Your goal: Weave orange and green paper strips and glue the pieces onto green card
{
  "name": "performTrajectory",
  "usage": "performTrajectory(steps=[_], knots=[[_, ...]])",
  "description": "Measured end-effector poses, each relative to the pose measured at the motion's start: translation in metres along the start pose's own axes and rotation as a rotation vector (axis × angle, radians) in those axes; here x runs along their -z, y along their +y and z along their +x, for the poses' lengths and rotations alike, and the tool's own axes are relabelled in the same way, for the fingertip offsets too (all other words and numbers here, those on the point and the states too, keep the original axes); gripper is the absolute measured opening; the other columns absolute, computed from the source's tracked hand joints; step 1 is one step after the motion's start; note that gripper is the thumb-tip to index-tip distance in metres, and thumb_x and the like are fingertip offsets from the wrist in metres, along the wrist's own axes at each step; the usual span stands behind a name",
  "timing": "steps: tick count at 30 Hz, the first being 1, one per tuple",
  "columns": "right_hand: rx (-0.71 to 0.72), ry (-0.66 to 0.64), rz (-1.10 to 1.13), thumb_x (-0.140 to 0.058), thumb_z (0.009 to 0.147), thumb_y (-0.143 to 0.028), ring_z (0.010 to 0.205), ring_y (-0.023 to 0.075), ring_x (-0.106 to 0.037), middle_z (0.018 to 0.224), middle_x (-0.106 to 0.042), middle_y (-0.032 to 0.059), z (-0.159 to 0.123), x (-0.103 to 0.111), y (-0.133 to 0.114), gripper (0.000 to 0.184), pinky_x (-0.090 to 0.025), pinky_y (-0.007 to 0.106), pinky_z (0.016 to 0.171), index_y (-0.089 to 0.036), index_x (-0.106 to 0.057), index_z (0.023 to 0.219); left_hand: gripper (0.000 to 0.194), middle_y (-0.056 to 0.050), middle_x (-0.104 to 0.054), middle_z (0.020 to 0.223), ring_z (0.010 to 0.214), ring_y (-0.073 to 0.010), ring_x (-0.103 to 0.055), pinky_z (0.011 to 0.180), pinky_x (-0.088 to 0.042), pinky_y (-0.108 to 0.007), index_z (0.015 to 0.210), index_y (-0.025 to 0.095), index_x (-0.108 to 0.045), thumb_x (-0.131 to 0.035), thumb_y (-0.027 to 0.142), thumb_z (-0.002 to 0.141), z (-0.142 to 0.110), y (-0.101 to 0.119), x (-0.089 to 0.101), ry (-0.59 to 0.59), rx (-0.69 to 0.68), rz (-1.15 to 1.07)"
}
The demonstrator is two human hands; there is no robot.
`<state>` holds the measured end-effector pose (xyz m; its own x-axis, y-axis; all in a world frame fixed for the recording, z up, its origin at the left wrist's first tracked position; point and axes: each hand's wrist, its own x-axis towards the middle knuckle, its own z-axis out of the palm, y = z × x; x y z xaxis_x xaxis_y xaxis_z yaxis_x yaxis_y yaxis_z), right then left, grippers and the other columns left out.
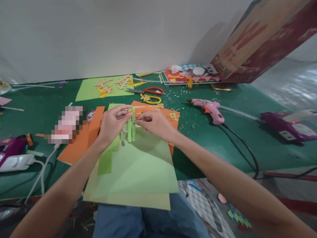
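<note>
My left hand (112,124) and my right hand (155,124) meet over the middle of the green table (49,109). Both pinch green and orange paper strips (131,127) that cross one another; the green strips hang down between my fingers. Under my hands lie light green paper sheets (138,168) that overhang the near table edge. Orange paper sheets (81,138) lie beneath and to the left of them.
Red-handled scissors (148,90) and yellow-handled scissors (151,99) lie beyond my hands. A pink glue gun (210,110) with a black cord sits to the right, a purple device (288,127) farther right. Small woven paper pieces (109,86) rest on a green sheet. A cardboard box (260,39) leans at the back right.
</note>
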<state>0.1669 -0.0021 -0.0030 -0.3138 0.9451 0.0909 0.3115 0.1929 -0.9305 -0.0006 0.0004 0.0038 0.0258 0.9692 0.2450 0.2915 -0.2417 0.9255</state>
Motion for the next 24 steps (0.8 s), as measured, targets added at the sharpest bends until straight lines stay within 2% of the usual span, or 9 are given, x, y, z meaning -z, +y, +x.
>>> performTrajectory(steps=[8,18,24], knots=[[-0.113,-0.084,0.137,-0.062,0.079,-0.029,0.037,0.0026,-0.034,0.045,-0.05,-0.0066,-0.001,0.003,-0.007,0.022,-0.026,0.021,0.042,-0.016,-0.059,0.062,0.025,-0.006,-0.074,0.082,0.085,-0.0199,-0.07,0.077,-0.056,-0.029,0.095,0.015,-0.072,-0.066,0.026,0.073,0.0,0.0,0.001,-0.033,-0.027,0.053],[-0.143,-0.097,0.259,-0.063,0.079,-0.024,0.034,0.0011,-0.035,0.044,-0.051,-0.0069,-0.003,0.005,-0.013,0.024,-0.025,0.018,0.037,-0.015,-0.055,0.059,0.029,-0.006,-0.075,0.088,0.087,-0.0198,-0.071,0.082,-0.057,-0.031,0.096,0.017,-0.072,-0.068,0.03,0.071,0.0,-0.001,0.002,-0.083,-0.031,0.034],[-0.149,-0.262,0.323,-0.069,0.075,-0.031,0.035,0.0008,-0.035,0.048,-0.054,-0.0055,-0.002,0.007,-0.008,0.024,-0.026,0.018,0.038,-0.015,-0.058,0.06,0.027,-0.006,-0.075,0.087,0.088,-0.0206,-0.071,0.08,-0.057,-0.03,0.096,0.017,-0.072,-0.066,0.033,0.075,0.0,-0.002,0.002,-0.098,-0.053,0.07]])
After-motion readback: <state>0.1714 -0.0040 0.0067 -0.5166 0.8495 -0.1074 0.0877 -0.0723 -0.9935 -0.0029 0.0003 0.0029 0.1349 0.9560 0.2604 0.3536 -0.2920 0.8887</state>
